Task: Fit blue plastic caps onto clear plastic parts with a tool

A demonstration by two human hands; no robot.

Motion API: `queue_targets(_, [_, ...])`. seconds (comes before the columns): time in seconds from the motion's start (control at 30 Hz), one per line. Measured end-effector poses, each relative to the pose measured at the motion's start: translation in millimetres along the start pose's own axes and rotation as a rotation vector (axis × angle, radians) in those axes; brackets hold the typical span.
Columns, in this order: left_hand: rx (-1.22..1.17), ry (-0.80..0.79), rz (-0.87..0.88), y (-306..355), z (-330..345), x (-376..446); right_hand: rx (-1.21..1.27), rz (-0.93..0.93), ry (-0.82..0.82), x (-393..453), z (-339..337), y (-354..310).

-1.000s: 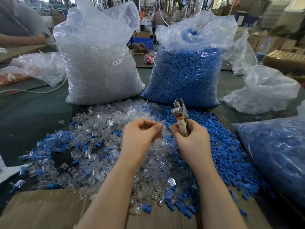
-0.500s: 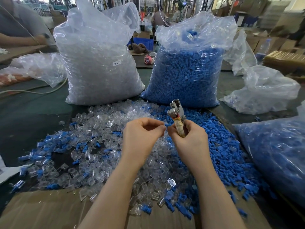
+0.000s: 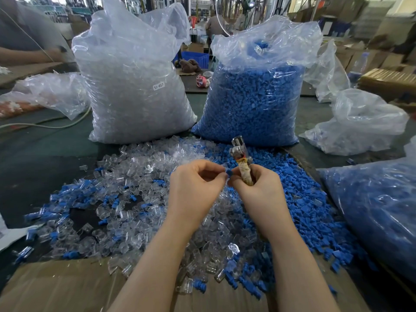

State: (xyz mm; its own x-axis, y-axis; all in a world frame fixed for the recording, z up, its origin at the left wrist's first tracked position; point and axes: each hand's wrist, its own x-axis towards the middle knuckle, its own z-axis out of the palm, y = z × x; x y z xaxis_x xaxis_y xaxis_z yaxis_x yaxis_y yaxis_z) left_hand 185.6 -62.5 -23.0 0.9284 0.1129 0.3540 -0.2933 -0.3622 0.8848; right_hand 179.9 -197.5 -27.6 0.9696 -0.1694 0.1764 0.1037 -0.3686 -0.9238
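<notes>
My right hand (image 3: 258, 188) grips a small metal tool (image 3: 239, 154) by its tape-wrapped handle, the metal head pointing up. My left hand (image 3: 195, 185) has its fingers curled with the fingertips meeting the right hand's. A small blue cap (image 3: 229, 172) shows between the fingertips of both hands; a clear part there is hard to make out. Beneath my hands lies a pile of loose clear plastic parts (image 3: 135, 176), and a pile of loose blue caps (image 3: 304, 210) spreads to the right.
Two tall plastic sacks stand behind the piles: one of clear parts (image 3: 135, 86), one of blue caps (image 3: 254, 97). Another bag of blue parts (image 3: 378, 210) lies at the right, and a crumpled bag (image 3: 360, 124) behind it. Cardboard (image 3: 56, 287) lies at the near edge. Another person's arm (image 3: 27, 57) is at the far left.
My hands have come closer together and the tool has tilted slightly left. The blue cap now shows between the fingertips.
</notes>
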Motion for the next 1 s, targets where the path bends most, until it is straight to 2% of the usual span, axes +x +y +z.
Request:
queue_targets(0.27, [-0.024, 0.034, -0.044, -2.9, 1.4, 1.0, 0.064, 0.005, -0.057, -2.0, -1.7, -3.4])
queue_targets(0.43, [-0.308, 0.0, -0.201, -3.3, -2.9, 3.9, 0.0, -0.008, -0.221, -0.9, -11.2, 2.1])
queue_targets(0.57, [-0.469, 0.001, -0.225, -3.0, -6.2, 5.4, -0.044, 0.011, -0.278, -1.4, -13.3, 2.8])
queue_targets(1.0, [-0.511, -0.022, -0.191, -6.8, -10.9, 7.8, -0.171, -0.059, -0.357, 0.6, -12.2, 6.6])
